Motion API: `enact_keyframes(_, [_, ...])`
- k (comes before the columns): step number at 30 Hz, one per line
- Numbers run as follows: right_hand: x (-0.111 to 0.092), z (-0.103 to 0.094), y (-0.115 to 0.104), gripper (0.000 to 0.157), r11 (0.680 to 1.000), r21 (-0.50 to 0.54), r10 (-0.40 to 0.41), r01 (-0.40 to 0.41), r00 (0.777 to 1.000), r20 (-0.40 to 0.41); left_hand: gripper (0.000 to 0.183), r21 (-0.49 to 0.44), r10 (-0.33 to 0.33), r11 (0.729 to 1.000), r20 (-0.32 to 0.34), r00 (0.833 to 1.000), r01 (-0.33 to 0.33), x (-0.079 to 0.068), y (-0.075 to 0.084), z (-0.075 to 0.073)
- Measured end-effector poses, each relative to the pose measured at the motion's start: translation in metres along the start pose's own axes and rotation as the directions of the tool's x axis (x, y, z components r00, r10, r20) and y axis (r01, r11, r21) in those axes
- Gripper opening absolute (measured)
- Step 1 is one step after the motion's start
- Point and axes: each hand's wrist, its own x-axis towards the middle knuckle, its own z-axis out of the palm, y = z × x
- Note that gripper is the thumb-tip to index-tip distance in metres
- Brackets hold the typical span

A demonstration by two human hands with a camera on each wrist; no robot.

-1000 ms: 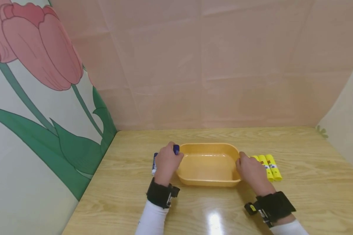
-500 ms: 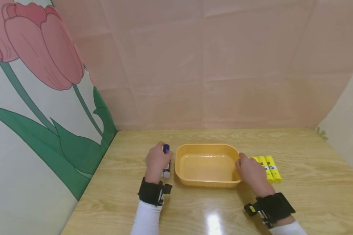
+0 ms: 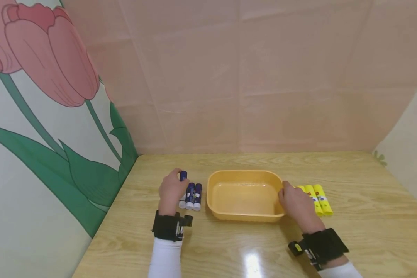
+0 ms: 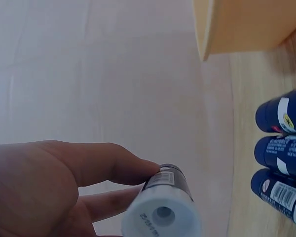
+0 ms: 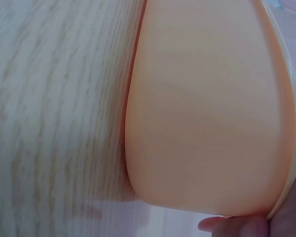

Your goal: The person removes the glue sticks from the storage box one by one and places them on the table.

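Between thumb and fingers, my left hand (image 3: 171, 189) pinches a dark blue glue stick (image 3: 183, 176); the left wrist view shows its white base (image 4: 163, 217) facing the camera. Three more blue glue sticks with white ends lie side by side on the table, among them the one nearest the basin (image 3: 197, 197). My right hand (image 3: 297, 200) holds the right rim of a yellow-orange plastic basin (image 3: 244, 217). The right wrist view shows the basin's outer wall (image 5: 207, 108) with fingertips at its edge. The basin holds nothing visible.
Several yellow glue sticks (image 3: 321, 200) lie in a row right of the basin, partly hidden by the right hand. The wood-grain table (image 3: 215, 247) meets a pinkish cloth backdrop (image 3: 257, 96) behind. A tulip-printed panel (image 3: 48, 116) stands at the left.
My left hand has moved left from the basin's edge with the blue glue stick, past the row of blue sticks, which now shows more. The right hand and basin stay put.
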Motion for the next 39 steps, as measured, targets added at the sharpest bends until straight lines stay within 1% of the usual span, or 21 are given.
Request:
enact_keyframes(4, [-0.001,0.0,0.001,0.031,1.0,0.008,-0.004,0.004,1.0,0.005,0.051,-0.017,-0.011,1.0,0.008,1.0,0.012,0.001,-0.005,-0.003])
enact_keyframes(8, [-0.002,0.0,0.001,0.031,1.0,0.011,-0.005,0.005,1.0,0.005,0.052,-0.025,-0.019,0.999,0.01,1.0,0.019,0.004,-0.011,-0.002])
enact_keyframes(14, [-0.003,0.001,0.001,0.03,1.0,0.008,-0.006,0.006,1.0,-0.003,0.051,0.005,-0.028,1.0,-0.006,1.0,0.028,0.012,-0.022,0.004])
enact_keyframes(17, [-0.002,0.0,0.0,0.029,1.0,0.008,-0.003,0.003,1.0,-0.002,0.051,0.013,-0.031,0.999,-0.001,1.0,0.031,0.014,-0.025,0.006])
enact_keyframes(22, [-0.002,0.0,0.0,0.031,1.0,0.005,0.002,-0.002,1.0,0.0,0.051,0.008,-0.04,0.999,0.017,0.999,0.04,0.018,-0.03,0.01])
enact_keyframes(33, [-0.002,-0.001,-0.001,0.036,1.0,0.009,0.006,-0.006,1.0,0.016,0.051,-0.03,-0.104,0.994,0.04,0.994,0.105,0.023,-0.039,0.023])
enact_keyframes(36, [-0.003,-0.001,-0.002,0.037,1.0,0.012,0.012,-0.013,1.0,0.023,0.052,-0.034,-0.11,0.993,0.041,0.993,0.111,0.024,-0.04,0.026])
enact_keyframes(39, [-0.003,-0.002,-0.002,0.037,1.0,0.016,0.016,-0.016,0.999,0.028,0.052,-0.023,-0.101,0.995,0.036,0.994,0.102,0.024,-0.041,0.028])
